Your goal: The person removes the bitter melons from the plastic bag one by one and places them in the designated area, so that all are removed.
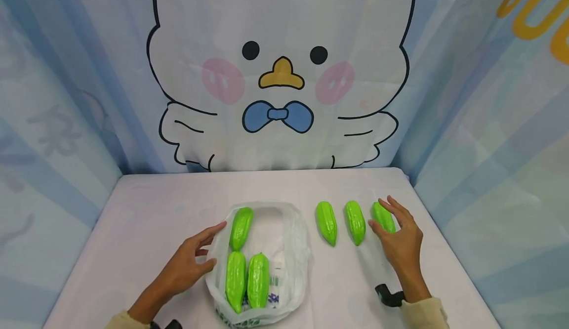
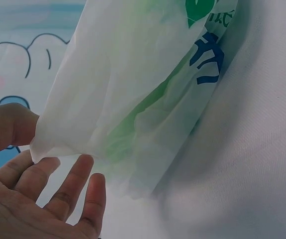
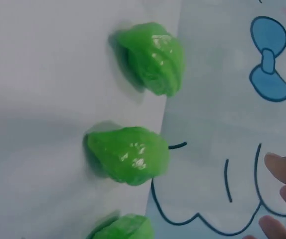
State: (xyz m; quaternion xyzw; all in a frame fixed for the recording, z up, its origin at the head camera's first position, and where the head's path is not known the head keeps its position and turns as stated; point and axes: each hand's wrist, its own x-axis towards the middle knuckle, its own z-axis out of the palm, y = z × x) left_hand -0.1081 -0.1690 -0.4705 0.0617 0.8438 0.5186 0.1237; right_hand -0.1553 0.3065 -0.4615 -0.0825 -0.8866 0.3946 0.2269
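Note:
My left hand (image 1: 186,265) rests its fingertips and spread thumb against the left rim of a white plastic bag (image 1: 295,260), whose mouth faces up. Inside the bag lie three shiny green vegetables resembling bitter melons (image 1: 235,279). Through the thin bag wall (image 2: 83,99), green shows in the left wrist view. Three more green bitter melons form a row right of the bag: one on the left (image 1: 326,223), one in the middle (image 1: 355,223), one on the right (image 1: 383,216). Above the rightmost one, my right hand (image 1: 404,242) holds its thumb and fingers apart; contact cannot be made out.
A pale cloth covers the table (image 1: 146,210). Behind it hangs a curtain (image 1: 280,146) with a cartoon bird, and more curtains enclose both sides. Dark straps (image 1: 389,296) sit at the wrists.

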